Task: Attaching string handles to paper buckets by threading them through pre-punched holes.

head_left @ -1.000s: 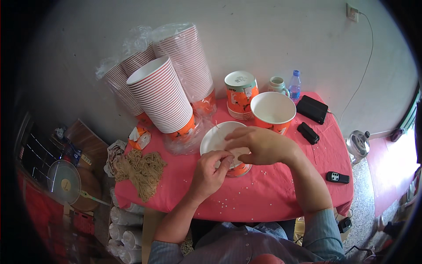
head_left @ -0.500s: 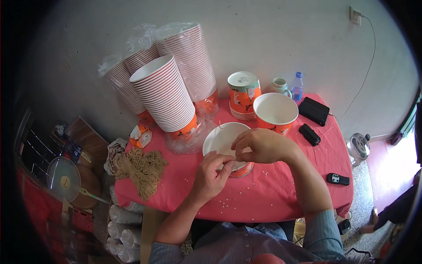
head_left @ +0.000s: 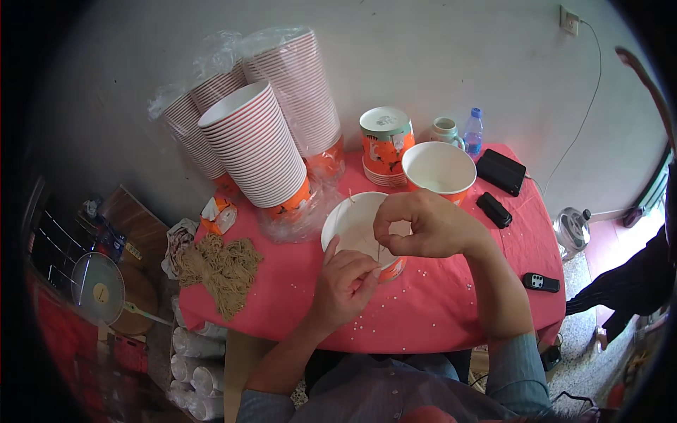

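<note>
Both my hands are over the near rim of a white-lined paper bucket (head_left: pixel 343 220) with an orange outside. My right hand (head_left: pixel 430 224) is closed in a pinch, thumb against forefinger, on a thin needle-like strand (head_left: pixel 379 254) that runs down toward my left hand. Lower and to the left, my left hand (head_left: pixel 343 282) pinches thumb and forefinger together at the strand's lower end; what sits between these fingertips is too small to make out. A fine thread hangs over the bucket's far rim. Tiny white beads (head_left: pixel 362 328) lie scattered on the red cloth.
A bundle of tan string (head_left: pixel 222 271) lies on the left. Behind it lean tall stacks of paper buckets (head_left: pixel 257 144), some in clear plastic. Another open bucket (head_left: pixel 438 169), an upturned stack (head_left: pixel 386 148), a mug, a bottle (head_left: pixel 474 132), a black case (head_left: pixel 501 173) and a remote (head_left: pixel 541 283) stand rightward.
My right hand has lifted slightly and drawn away from my left, exposing the strand between them. My left hand has dropped a little. At the far right, a person's dark-clothed arm has come further into view.
</note>
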Demonstrator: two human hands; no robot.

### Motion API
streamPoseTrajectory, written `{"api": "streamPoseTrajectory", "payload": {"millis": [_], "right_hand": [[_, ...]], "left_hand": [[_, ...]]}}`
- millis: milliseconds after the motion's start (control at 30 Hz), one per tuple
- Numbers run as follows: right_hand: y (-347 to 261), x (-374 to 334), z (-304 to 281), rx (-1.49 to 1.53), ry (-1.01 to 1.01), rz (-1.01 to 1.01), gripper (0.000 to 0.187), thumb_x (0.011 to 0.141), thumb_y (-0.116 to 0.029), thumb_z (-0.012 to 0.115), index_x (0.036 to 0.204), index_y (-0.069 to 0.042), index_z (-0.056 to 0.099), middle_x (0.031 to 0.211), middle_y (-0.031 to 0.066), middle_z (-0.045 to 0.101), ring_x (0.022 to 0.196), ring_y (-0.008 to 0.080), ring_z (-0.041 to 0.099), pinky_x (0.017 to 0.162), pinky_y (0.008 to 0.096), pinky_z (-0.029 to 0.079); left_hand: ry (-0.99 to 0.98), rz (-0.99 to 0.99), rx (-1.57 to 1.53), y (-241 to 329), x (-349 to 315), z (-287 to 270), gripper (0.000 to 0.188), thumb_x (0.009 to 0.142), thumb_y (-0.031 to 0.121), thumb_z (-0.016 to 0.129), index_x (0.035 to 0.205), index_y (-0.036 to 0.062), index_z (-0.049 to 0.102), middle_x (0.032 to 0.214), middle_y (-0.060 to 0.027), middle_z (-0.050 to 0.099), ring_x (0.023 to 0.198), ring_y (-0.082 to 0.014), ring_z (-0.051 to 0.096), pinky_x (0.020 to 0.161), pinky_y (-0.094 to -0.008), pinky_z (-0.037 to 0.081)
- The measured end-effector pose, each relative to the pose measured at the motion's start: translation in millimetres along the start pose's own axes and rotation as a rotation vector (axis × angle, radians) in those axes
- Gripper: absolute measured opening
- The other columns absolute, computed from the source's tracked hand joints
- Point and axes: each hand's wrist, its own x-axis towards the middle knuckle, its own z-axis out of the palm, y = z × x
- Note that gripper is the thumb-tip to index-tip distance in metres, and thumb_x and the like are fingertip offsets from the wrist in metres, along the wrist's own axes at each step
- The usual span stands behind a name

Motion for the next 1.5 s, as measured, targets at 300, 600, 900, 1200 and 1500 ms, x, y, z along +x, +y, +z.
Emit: {"api": "streamPoseTrajectory", "payload": {"millis": [300,600,900,1200,1500], "right_hand": [[-8.2,-4.0,-6.1,-0.066,-0.041,0.047,0.009,0.083,-0.003,0.075,0.092,-0.005,0.076,0.092,0.0037,0.076,0.09,0.0196,0.073,0.078,0.0348,0.057],[-14.9,-6.7,-11.6,-0.073,-0.083,0.084,0.007,0.085,-0.006,0.074,0.091,-0.005,0.075,0.091,0.004,0.076,0.088,0.0203,0.072,0.076,0.0359,0.056],[-21.7,-7.4,-9.7,-0.134,-0.086,0.016,0.007,0.082,-0.004,0.075,0.09,-0.004,0.075,0.089,0.0052,0.077,0.088,0.0245,0.073,0.079,0.04,0.057],[-28.0,-11.5,-11.7,-0.137,-0.058,-0.031,0.008,0.082,-0.005,0.077,0.09,-0.004,0.076,0.087,0.009,0.076,0.083,0.0278,0.074,0.076,0.0405,0.057],[-35.1,-12.1,-15.9,0.022,-0.056,-0.005,0.009,0.087,0.001,0.076,0.095,-0.001,0.074,0.093,0.0077,0.077,0.089,0.0241,0.075,0.084,0.0387,0.059]], "left_hand": [[0.013,0.128,0.146,-3.6,-3.7,9.8,0.011,0.09,0.007,0.079,0.101,0.0075,0.076,0.096,-0.0051,0.074,0.098,-0.0252,0.073,0.13,-0.0623,0.032],[0.048,0.028,0.065,8.4,2.7,11.3,0.016,0.087,0.008,0.082,0.101,0.0101,0.073,0.093,-0.0027,0.073,0.097,-0.0235,0.073,0.131,-0.0615,0.028],[0.069,0.083,0.094,-0.3,0.3,17.7,0.012,0.088,0.008,0.082,0.095,0.0108,0.073,0.092,-0.0001,0.073,0.098,-0.0215,0.073,0.132,-0.0607,0.023],[0.04,0.092,0.099,-0.4,0.0,14.4,0.009,0.088,0.008,0.08,0.092,0.0106,0.072,0.093,0.0001,0.073,0.099,-0.0205,0.072,0.133,-0.062,0.022],[0.039,0.114,0.124,-2.6,-1.8,10.9,0.01,0.087,0.007,0.079,0.093,0.0115,0.072,0.093,0.0009,0.073,0.097,-0.0196,0.072,0.13,-0.0646,0.028]]}}
